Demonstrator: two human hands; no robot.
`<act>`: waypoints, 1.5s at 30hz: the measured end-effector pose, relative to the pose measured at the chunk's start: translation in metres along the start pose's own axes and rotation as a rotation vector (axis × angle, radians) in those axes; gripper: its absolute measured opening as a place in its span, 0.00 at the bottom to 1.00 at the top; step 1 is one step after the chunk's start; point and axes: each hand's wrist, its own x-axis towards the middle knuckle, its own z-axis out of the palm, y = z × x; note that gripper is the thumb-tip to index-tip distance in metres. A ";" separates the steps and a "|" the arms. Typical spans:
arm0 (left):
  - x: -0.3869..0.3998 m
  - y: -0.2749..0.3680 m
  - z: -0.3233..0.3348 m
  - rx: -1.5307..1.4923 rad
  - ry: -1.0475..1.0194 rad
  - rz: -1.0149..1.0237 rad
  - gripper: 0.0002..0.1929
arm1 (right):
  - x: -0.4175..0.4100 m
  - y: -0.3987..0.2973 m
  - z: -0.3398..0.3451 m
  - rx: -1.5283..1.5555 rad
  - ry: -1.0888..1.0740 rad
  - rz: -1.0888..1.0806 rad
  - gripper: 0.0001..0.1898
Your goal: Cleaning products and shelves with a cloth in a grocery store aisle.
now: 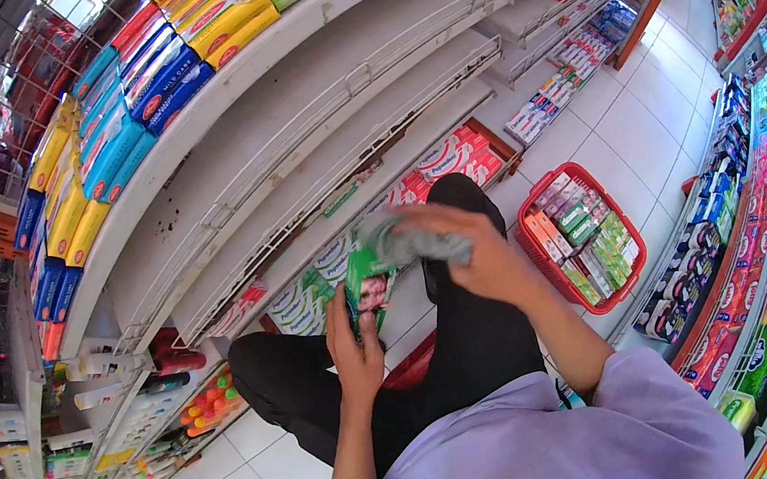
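My left hand (357,354) grips a small green carton (370,289) with a picture of faces on its side, holding it upright over my lap. A grey cloth (422,242), blurred, is in my right hand (485,253) at the upper end of this carton. Whether the cloth touches the carton is hard to tell. Just beyond, on the lowest shelf level, lie green-and-white Pepsodent cartons (300,307) and red Pepsodent cartons (457,155).
To my right, a red plastic basket (526,235) on the tiled floor (626,123) holds several cartons. White shelves (301,112) with wire rails rise ahead, with wrapped soap bars (161,71) on top. Packed shelves (714,306) line the right side.
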 end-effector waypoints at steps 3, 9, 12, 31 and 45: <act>0.014 -0.001 0.005 -0.058 -0.035 -0.045 0.21 | -0.022 0.049 -0.009 0.047 0.264 0.154 0.19; 0.062 -0.055 0.054 0.128 -0.041 0.095 0.21 | -0.066 0.103 0.013 0.451 0.745 0.573 0.13; 0.078 -0.088 0.087 0.270 -0.090 0.168 0.25 | -0.070 0.113 0.023 0.409 0.832 0.568 0.13; 0.131 -0.136 0.168 0.726 -0.081 0.182 0.24 | -0.075 0.129 0.033 0.333 0.863 0.521 0.10; 0.130 -0.138 0.165 0.685 -0.025 0.238 0.21 | -0.075 0.122 0.027 0.316 0.825 0.499 0.14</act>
